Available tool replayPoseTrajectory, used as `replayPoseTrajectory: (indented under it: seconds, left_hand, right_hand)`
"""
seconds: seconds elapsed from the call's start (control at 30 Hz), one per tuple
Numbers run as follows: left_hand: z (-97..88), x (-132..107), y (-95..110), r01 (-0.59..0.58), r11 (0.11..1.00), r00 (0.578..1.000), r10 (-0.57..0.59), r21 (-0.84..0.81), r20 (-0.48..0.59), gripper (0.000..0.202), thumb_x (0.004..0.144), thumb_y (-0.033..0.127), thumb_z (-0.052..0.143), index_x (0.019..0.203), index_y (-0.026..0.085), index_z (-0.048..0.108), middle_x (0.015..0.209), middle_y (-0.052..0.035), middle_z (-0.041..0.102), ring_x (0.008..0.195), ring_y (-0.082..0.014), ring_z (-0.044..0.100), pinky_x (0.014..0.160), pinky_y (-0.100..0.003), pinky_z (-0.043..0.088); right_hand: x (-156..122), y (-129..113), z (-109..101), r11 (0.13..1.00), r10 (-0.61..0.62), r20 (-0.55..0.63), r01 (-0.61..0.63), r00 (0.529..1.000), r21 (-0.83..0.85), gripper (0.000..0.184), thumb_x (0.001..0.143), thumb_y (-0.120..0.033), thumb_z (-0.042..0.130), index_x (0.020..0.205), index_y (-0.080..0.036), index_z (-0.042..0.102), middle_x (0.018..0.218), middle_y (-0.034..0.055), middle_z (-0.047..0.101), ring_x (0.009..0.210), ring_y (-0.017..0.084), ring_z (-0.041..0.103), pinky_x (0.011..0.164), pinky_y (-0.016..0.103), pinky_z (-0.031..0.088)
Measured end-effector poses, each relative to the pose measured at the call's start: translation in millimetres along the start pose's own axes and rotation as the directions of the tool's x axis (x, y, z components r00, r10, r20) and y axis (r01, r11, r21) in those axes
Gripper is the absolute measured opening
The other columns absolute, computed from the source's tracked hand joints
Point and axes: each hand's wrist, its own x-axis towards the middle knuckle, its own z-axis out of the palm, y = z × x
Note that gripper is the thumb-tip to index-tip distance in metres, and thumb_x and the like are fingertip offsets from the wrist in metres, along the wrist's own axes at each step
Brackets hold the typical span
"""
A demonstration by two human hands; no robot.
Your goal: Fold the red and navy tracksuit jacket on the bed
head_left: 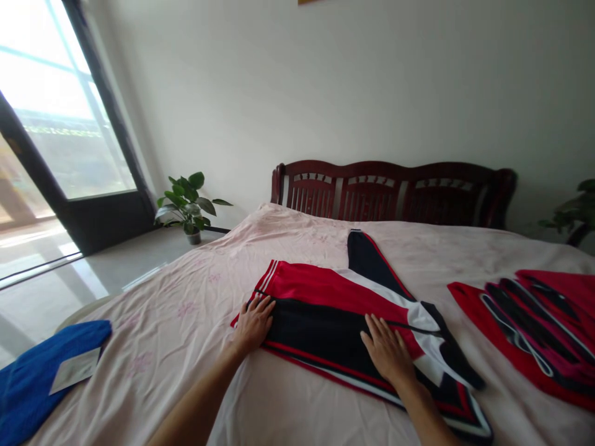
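A red, black and white jacket (pixel 325 297) lies spread on the pink bedsheet (pixel 186 310), one dark sleeve reaching toward the headboard. My left hand (pixel 253 322) rests flat on the jacket's left hem, fingers spread and open. On the dark middle of the jacket lies my right hand (pixel 387 350), also flat, fingers stretched out. Neither hand holds anything.
A second red and black garment (pixel 534 334) lies at the right of the bed. A blue cloth with a white card (pixel 41 378) sits at the near left corner. A dark wooden headboard (pixel 395 192) stands behind. A potted plant (pixel 188 207) and a glass door (pixel 56 124) are at the left.
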Motion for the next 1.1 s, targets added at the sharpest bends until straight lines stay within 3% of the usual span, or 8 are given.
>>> replayPoseTrajectory:
  seconds: [0.6, 1.1]
  left_hand:
    - [-2.1, -1.4, 2.0, 0.010, 1.000, 1.000, -0.010, -0.006, -0.026, 0.046, 0.096, 0.029, 0.047, 0.141, 0.031, 0.056, 0.149, -0.0039, 0.054, 0.138, -0.0289, 0.046, 0.115, -0.053, 0.033]
    - [1.8, -1.6, -1.5, 0.011, 1.000, 1.000, -0.011, -0.004, -0.003, 0.047, 0.097, 0.029, 0.046, 0.142, 0.032, 0.055, 0.153, -0.0027, 0.050, 0.141, -0.0295, 0.043, 0.115, -0.054, 0.033]
  right_hand:
    - [2.7, -0.7, -1.8, 0.998, 0.059, 0.032, -0.060, 0.998, 0.036, 0.059, 0.097, -0.040, 0.032, 0.148, -0.016, 0.049, 0.153, 0.0117, 0.046, 0.143, 0.030, 0.040, 0.115, 0.052, 0.033]
    - [0.9, -2.6, -5.2, 0.997, 0.072, 0.037, -0.072, 0.997, 0.019, 0.059, 0.097, -0.040, 0.033, 0.146, -0.014, 0.051, 0.152, 0.0112, 0.047, 0.143, 0.030, 0.041, 0.115, 0.051, 0.033]
